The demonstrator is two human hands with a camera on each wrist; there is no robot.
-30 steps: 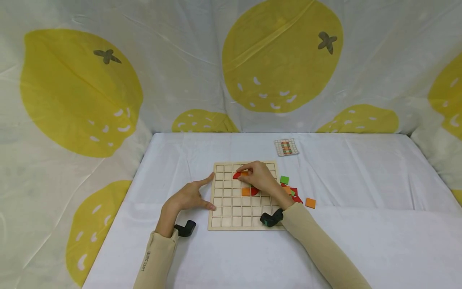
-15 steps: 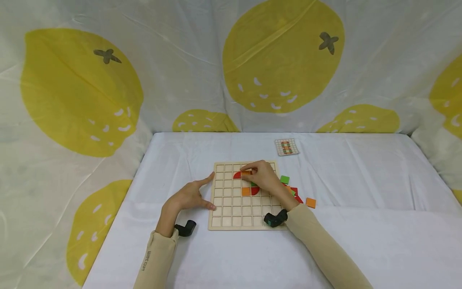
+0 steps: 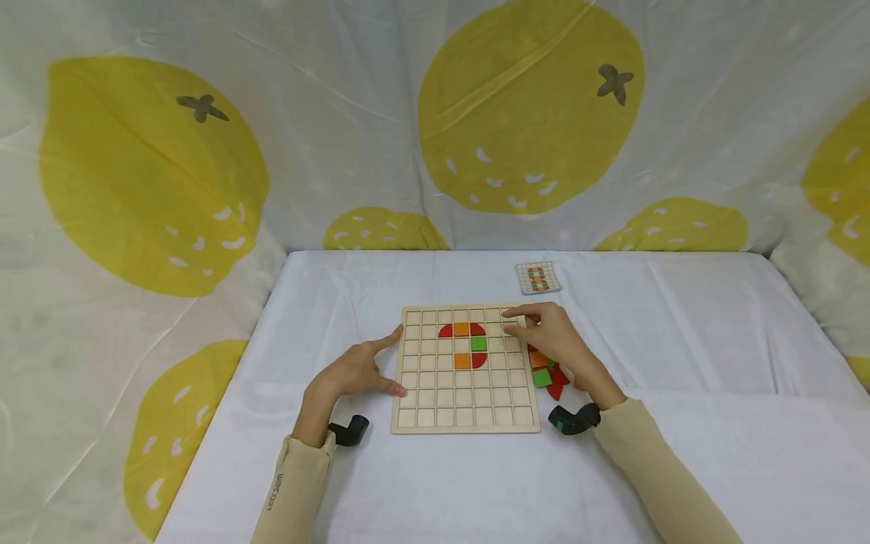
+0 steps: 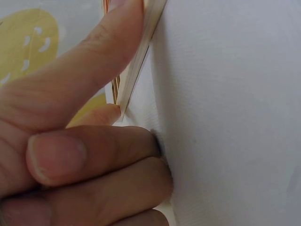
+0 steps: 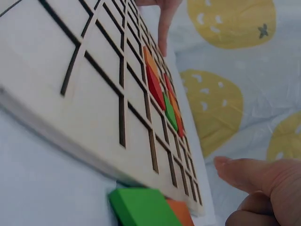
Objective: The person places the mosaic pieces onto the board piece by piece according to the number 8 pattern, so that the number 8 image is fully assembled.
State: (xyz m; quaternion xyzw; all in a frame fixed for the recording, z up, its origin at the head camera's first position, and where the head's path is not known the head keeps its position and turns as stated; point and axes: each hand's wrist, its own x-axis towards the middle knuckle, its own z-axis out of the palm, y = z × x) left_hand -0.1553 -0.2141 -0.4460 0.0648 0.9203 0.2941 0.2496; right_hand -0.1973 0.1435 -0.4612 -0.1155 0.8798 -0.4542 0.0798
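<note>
A square wooden grid board (image 3: 428, 378) lies on the table. In its upper middle sit two orange squares (image 3: 462, 361), a green square (image 3: 479, 344) and several red rounded pieces (image 3: 479, 360). My left hand (image 3: 355, 369) rests at the board's left edge, thumb and index finger spread along it; its other fingers are curled against the cloth in the left wrist view. My right hand (image 3: 552, 332) hovers over the board's right edge. Its thumb and index finger stand apart, and no piece shows between them.
Loose tiles lie right of the board, among them a green square (image 3: 541, 378) and a red piece (image 3: 556, 389); the right hand partly covers the pile. A small pattern card (image 3: 538, 277) lies behind the board. Dark wrist devices (image 3: 574, 418) sit at both cuffs.
My right hand has left the orange square between two red pieces in the board's upper part and moved right, to the board's edge by the loose tiles. My left hand has stayed put.
</note>
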